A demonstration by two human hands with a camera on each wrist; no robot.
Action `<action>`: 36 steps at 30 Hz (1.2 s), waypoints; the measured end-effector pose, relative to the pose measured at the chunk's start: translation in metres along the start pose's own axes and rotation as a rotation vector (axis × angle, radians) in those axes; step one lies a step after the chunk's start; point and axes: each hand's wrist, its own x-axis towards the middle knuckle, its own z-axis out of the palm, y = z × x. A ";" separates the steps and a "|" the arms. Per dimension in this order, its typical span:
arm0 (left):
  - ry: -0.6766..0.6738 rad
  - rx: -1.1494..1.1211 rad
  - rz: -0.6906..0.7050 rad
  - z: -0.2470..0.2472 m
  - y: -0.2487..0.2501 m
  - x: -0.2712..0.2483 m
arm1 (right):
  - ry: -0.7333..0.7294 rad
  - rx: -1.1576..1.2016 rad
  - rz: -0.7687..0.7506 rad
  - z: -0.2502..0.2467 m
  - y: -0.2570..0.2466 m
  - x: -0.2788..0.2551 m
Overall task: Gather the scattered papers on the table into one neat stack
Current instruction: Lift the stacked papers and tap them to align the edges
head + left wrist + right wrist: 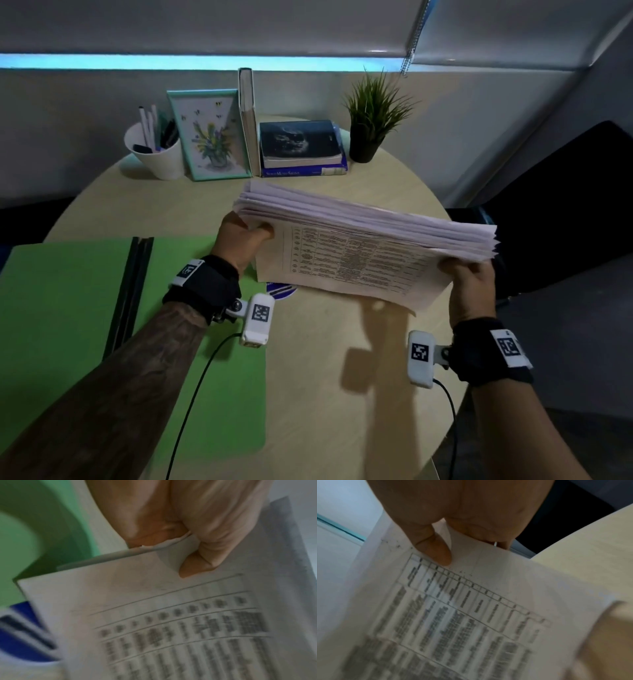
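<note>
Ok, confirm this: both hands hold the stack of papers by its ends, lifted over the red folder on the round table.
One thing is wrong: the folder is green, not red, as the head view shows. The rest stands: the left hand and right hand hold the stack of papers by its ends above the round table.

Papers (359, 240) above table (308, 394), right of folder (68, 308).
</note>
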 end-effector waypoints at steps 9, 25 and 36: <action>-0.103 0.100 0.010 -0.006 0.027 0.022 | -0.180 -0.069 0.028 -0.010 -0.015 0.005; -0.220 -0.736 -0.530 0.045 0.019 -0.032 | -0.116 0.507 0.326 0.062 -0.014 -0.039; -0.489 -0.433 -0.255 -0.014 0.061 -0.004 | -0.606 0.284 0.445 0.019 -0.042 -0.001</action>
